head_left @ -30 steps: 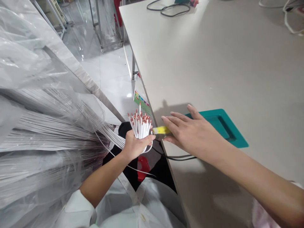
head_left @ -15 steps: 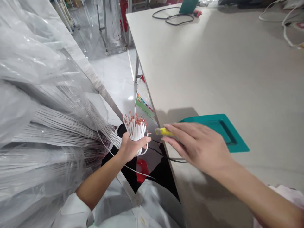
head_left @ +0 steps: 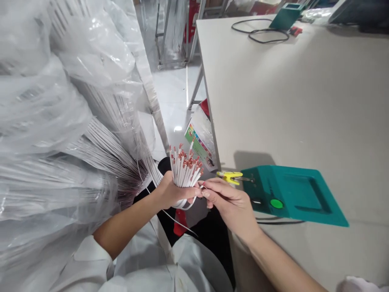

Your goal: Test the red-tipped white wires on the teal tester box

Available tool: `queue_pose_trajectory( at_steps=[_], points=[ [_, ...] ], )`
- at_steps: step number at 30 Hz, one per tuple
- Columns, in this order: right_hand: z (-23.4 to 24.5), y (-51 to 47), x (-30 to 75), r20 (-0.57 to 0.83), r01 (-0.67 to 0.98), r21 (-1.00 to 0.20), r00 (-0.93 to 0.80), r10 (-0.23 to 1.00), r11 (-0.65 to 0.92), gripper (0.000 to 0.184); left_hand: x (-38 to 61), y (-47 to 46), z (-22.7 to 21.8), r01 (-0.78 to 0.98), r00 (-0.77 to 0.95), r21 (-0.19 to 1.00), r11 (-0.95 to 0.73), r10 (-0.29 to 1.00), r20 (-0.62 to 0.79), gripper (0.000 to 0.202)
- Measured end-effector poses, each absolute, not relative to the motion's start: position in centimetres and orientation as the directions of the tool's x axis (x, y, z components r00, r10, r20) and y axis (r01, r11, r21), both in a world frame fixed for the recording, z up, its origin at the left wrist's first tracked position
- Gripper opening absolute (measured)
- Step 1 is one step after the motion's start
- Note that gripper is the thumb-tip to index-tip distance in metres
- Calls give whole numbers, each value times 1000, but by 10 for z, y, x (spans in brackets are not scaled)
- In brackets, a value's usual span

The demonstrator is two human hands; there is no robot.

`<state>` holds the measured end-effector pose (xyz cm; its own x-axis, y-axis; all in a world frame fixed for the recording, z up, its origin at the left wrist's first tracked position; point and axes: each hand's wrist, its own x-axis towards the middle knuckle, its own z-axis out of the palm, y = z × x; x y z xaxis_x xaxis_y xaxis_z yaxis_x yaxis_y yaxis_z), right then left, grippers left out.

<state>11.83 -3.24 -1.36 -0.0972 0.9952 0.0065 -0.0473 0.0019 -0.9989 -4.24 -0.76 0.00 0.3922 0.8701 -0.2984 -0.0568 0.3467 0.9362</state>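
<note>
In the head view my left hand [head_left: 172,192] is wrapped round a bundle of white wires [head_left: 187,176], whose bare copper ends point up in a fan. Beside its thumb, the fingertips of my right hand [head_left: 232,202] are pinched together on the end of one wire, mostly hidden by the fingers. A yellow clip [head_left: 229,177] juts from the left edge of a teal device [head_left: 304,194] on the table, just beyond my right hand. On that device a round green light [head_left: 276,203] glows.
Plastic-wrapped wire bundles [head_left: 103,142] hang at my left. The white table [head_left: 273,101] fills the right side. A black cable [head_left: 261,36] and a second teal device [head_left: 287,16] lie at its far edge. A printed bag [head_left: 200,138] is beside the table.
My right hand has moved left and down from the yellow clip to the wire end beside my left thumb. The green light now shows. The view has shifted.
</note>
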Motion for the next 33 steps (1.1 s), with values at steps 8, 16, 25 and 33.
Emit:
queue_pose_trajectory(
  at_steps=[8,16,25,33],
  points=[
    [-22,-35,116,-191,-215,-951,-150,970,-221,17,-45,-5,-8,26,471,918,395,805,-360,15],
    [-2,-29,136,65,386,-873,-516,854,300,9,-44,7,-17,-125,233,930,346,921,-312,17],
    [0,-31,137,-102,612,-688,-613,784,390,14,-38,10,-23,-126,177,909,397,911,-373,24],
    [-21,-24,118,209,287,-926,-154,966,246,17,-39,3,-19,-16,441,942,334,848,-293,25]
  ],
)
